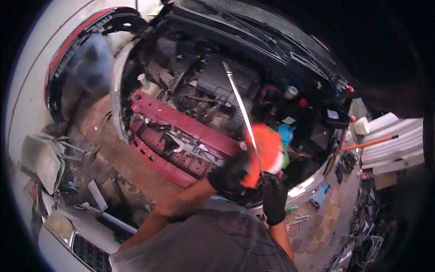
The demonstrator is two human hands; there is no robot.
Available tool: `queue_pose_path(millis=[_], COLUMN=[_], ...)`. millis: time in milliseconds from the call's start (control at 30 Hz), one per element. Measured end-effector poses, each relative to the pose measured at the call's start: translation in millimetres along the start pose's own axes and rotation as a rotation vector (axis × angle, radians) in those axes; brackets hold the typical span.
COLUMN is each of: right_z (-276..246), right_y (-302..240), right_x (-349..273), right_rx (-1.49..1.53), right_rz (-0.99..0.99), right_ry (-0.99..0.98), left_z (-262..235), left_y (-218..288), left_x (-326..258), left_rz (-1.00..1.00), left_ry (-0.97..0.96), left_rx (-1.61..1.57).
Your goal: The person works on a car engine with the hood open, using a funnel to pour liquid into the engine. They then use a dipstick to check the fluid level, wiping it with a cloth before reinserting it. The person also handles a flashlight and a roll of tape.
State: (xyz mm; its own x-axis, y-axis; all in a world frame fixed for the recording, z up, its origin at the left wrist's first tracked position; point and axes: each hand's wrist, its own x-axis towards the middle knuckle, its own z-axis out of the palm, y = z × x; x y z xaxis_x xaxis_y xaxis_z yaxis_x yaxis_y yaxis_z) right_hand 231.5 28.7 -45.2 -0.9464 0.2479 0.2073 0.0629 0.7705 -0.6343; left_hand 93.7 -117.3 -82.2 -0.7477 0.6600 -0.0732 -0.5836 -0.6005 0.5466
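A long, thin, shiny metal rod (240,100) runs from over the engine bay down to my right hand (274,199). That hand wears a black glove, and its fingers close round the rod's lower end. A bright orange thing (266,147), blurred, with white and green at its edge, lies behind the rod; its kind is unclear. My left hand (226,174), also in a black glove, is beside the orange thing at the red front crossmember (186,119). Blur and shadow hide its fingers.
The car's open engine bay holds a dark engine cover (226,78), a blue cap-like part (285,133) and a white-topped reservoir (291,92). A removed bumper (56,68) leans at the far left. A chair (43,158), another car's front (84,235) and an orange-handled stick (369,143) stand around.
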Motion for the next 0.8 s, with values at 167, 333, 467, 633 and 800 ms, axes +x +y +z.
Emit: queue_pose_path(millis=[167, 333, 467, 633, 800], right_z=[1, -29, -54, -101, -145], right_y=[-20, 2, 15, 29, 83], right_x=[7, -31, -34, -44, -72], right_rx=[0.340, 0.397, 0.208, 0.059, 0.497], right_rz=[0.098, 0.330, 0.128, 0.101, 0.542], right_ry=[-0.183, -0.388, -0.430, -0.341, -0.014], left_z=[14, -106, -106, -142, -187], left_y=[-2, 53, 63, 72, 98], left_x=[19, 54, 47, 63, 47], left_rz=[0.041, 0.498, 0.845, 0.817, 0.806], left_ry=[0.420, 0.780, 0.888, 1.028, 0.676], left_rx=[0.197, 0.344, 0.932, 1.146, 1.803])
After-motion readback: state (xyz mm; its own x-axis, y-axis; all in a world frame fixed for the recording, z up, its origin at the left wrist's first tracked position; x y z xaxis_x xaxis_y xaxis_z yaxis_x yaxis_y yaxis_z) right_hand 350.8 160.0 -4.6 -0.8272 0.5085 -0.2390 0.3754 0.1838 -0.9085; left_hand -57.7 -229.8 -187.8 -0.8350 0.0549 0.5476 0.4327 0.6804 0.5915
